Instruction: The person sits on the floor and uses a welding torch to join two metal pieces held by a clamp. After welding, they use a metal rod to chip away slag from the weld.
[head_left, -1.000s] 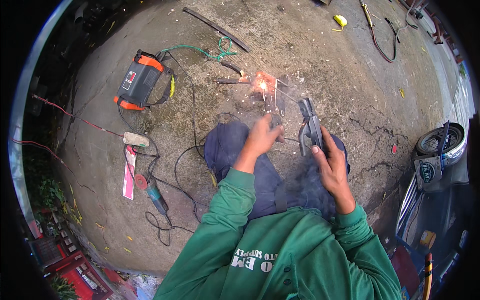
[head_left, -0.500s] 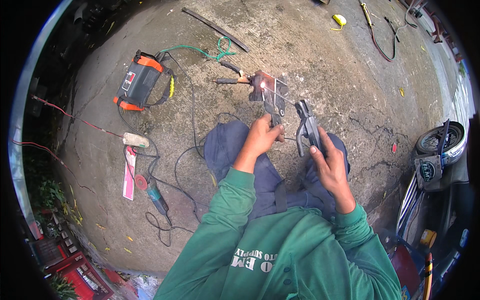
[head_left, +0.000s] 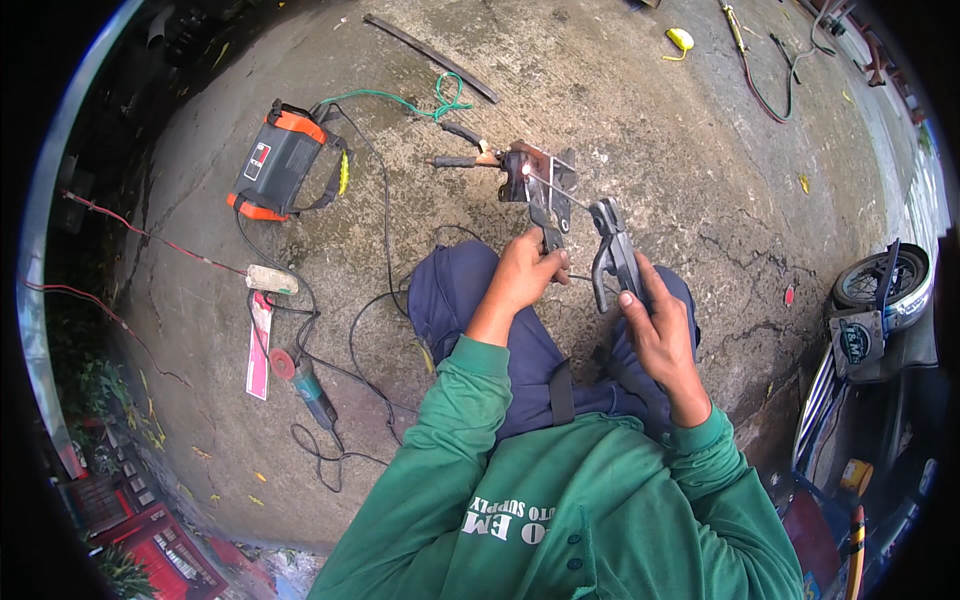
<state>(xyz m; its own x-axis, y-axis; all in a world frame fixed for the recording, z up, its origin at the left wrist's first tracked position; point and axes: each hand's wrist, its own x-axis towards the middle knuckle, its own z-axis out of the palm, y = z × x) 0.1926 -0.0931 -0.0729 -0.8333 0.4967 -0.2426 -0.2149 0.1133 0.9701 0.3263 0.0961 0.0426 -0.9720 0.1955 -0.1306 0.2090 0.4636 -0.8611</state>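
My right hand [head_left: 660, 330] is closed around a grey welding electrode holder [head_left: 618, 258]. From its jaws a thin welding rod [head_left: 562, 193] slants left to a dark metal bracket [head_left: 550, 172], where a small bright glow shows at the rod's tip. My left hand [head_left: 522, 272] grips the near end of the bracket's dark flat arm [head_left: 541, 222], its fingers wrapped round the metal. A copper-jawed ground clamp [head_left: 487, 158] with black handles bites on the bracket's left side. The bracket lies on the concrete just beyond my knees.
An orange-and-black welding machine [head_left: 280, 163] stands at the left, its cables running across the concrete. Nearer lie an angle grinder [head_left: 313, 395] and a pink-and-white packet [head_left: 259, 350]. A flat metal bar [head_left: 430, 58] lies far off. A wheel [head_left: 880, 277] stands at the right.
The glow at the rod's tip has become smaller and dimmer, and its orange light on the bracket has faded. Both hands stay almost in the same place.
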